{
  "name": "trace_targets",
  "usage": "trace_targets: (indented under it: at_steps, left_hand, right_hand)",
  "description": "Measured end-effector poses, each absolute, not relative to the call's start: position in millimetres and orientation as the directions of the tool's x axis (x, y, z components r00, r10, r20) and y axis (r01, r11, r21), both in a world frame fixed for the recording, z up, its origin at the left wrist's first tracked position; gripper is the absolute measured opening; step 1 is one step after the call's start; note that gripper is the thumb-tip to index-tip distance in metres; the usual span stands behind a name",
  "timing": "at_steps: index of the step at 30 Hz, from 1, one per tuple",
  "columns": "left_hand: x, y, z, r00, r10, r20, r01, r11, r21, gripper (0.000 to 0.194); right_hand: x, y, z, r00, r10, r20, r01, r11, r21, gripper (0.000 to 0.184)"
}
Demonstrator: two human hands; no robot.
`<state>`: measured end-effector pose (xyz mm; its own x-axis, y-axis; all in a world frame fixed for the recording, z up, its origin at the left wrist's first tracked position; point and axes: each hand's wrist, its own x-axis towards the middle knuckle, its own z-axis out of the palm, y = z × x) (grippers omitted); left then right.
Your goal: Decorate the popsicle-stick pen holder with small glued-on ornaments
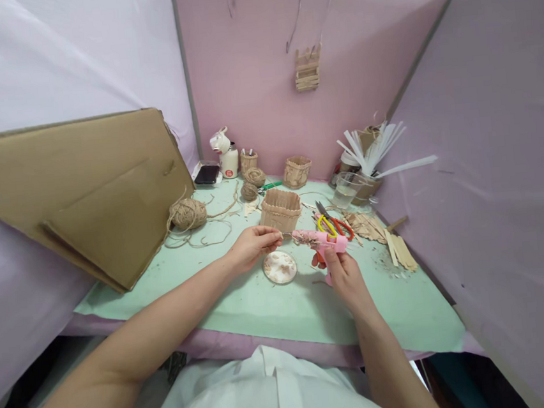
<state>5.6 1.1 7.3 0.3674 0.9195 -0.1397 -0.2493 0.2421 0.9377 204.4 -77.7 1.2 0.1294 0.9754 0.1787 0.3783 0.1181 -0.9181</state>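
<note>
A: Glue gun (pixel 337 242); handling?
B: Light and stiff, I judge; nozzle (pixel 288 234) likely hot; take it by the grip (pixel 328 279).
A: Where, against the hands?
B: Right hand (pixel 345 275) wrapped round the grip; nozzle toward left hand (pixel 255 243), its fingertips pinched together, contents too small to tell; basket (pixel 276 219) just beyond.

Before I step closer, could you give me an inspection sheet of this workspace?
Surface: pale green tabletop, with crumbs at the right.
Things at work: pink glue gun; brown basket and round dish near it.
Clutter: twine ball, scissors, pale strips.
Grips: the person's left grip has fingertips pinched by the glue gun's tip, anything held too small to tell; right grip holds the glue gun.
Cables: nothing seen.
Surroundings: pink wall; cardboard at left.
</note>
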Motion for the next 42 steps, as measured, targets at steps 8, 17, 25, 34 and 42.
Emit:
trace_targets:
  at_steps: [8,17,25,34,42]
  left_hand:
    - [5.0,2.0,5.6,0.367,0.920,-0.135,-0.246,0.236,0.940,0.031]
    - [5.8,1.3,7.0,0.356,0.922,-0.150,-0.251,0.249,0.935,0.031]
    - [5.6,2.8,4.0,0.355,0.924,-0.143,-0.250,0.241,0.938,0.033]
    - [6.2,1.4,5.6,0.350,0.926,-0.142,-0.254,0.239,0.937,0.034]
    - [5.7,1.2,5.4,0.353,0.925,-0.139,-0.254,0.238,0.937,0.034]
  right_hand:
    - [204.7,-77.4,-1.0,0.155,0.974,0.167,0.373,0.099,-0.923,0.060]
    - [204.9,-76.9,-2.8,0.167,0.974,0.156,0.369,0.085,-0.926,0.062]
    - [205.0,-76.6,-2.7,0.166,0.973,0.161,0.376,0.089,-0.922,0.062]
    - [205.5,-76.7,-3.1,0.160,0.971,0.178,0.407,0.100,-0.908,0.060]
    - [204.7,-77.0,-0.4,0.156,0.973,0.171,0.405,0.095,-0.910,0.060]
